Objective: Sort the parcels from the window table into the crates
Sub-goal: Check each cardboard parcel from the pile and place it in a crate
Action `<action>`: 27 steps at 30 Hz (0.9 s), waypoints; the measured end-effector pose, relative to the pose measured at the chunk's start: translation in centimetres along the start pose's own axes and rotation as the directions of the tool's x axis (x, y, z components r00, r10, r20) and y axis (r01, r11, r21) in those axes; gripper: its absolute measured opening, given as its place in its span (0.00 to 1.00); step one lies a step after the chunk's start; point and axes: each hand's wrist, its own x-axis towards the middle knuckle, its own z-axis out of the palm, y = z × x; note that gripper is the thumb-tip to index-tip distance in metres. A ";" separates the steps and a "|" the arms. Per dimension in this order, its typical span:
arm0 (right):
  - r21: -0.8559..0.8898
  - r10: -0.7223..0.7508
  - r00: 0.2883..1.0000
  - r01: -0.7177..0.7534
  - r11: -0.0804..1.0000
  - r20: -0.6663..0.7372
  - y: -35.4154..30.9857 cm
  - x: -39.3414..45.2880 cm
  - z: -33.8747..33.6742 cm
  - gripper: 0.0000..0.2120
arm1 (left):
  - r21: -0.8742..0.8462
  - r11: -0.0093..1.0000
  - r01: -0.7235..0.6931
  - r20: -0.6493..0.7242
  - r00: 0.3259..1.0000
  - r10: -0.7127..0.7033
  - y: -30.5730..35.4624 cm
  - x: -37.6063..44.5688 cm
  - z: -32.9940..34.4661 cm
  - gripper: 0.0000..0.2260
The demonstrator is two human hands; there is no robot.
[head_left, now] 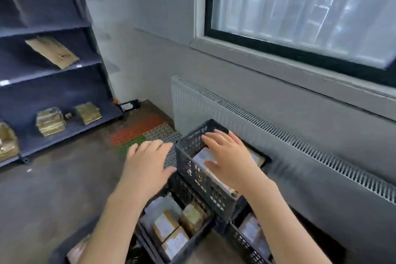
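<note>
Landmark = the top crate [203,169], a dark slatted one stacked on others below the window.

Nearest: lower crate [171,227], just in front of and beneath the top crate, open, w/ several brown parcels [166,224] lying flat inside. Another low crate [248,240] sits to the right of that, also under the top crate, w/ a pale parcel in it.

Left hand [147,163]: fingers straight and spread, nothing held, hovering just outside the top crate's left wall; thumb close to the rim, can't tell if it touches. Right hand [229,156]: fingers apart and flat, over the top crate's opening, above a label-faced parcel [202,155] lying tilted inside. Can't tell if the palm presses it or hangs just off it; picture is motion-blurred.

Step in hand, as I read it: settling that parcel in the top crate. To do it well: steady the crate w/ the left hand on its wall so the stack doesn't shift, push the parcel down flat w/ the right, keep fingers clear of the slats.

Beyond the top crate: coloured perforated floor mats [139,133] to its left, radiator [278,135] right behind it. Farther left, dark shelving [64,92] w/ more wrapped packs. Window table not in view.
</note>
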 end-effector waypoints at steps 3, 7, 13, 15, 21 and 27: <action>0.000 0.122 0.991 -0.122 0.992 -0.054 1.7 -6.0 -1.0 0.29 | -0.052 0.995 -0.087 0.000 0.996 0.087 4.0 -2.7 -0.3 0.27; 0.054 0.289 0.952 -0.285 0.957 -0.102 4.9 -14.4 -2.2 0.27 | -0.136 0.963 -0.231 0.011 0.972 0.234 10.8 -5.1 0.0 0.26; 0.084 0.524 0.837 -0.517 0.852 -0.156 10.8 -28.6 -4.7 0.25 | -0.206 0.893 -0.400 -0.023 0.914 0.404 23.0 -7.5 -0.1 0.23; 0.100 0.601 0.778 -0.593 0.799 -0.183 12.5 -33.8 -5.8 0.25 | -0.247 0.874 -0.418 -0.038 0.906 0.422 27.6 -9.0 0.0 0.23; 0.125 0.709 0.667 -0.702 0.701 -0.227 17.5 -48.4 -8.8 0.23 | -0.290 0.785 -0.548 -0.117 0.834 0.539 42.4 -16.2 0.9 0.23; 0.124 0.754 0.604 -0.753 0.646 -0.258 21.4 -59.5 -11.6 0.24 | -0.247 0.704 -0.666 -0.199 0.746 0.636 54.0 -22.5 0.7 0.23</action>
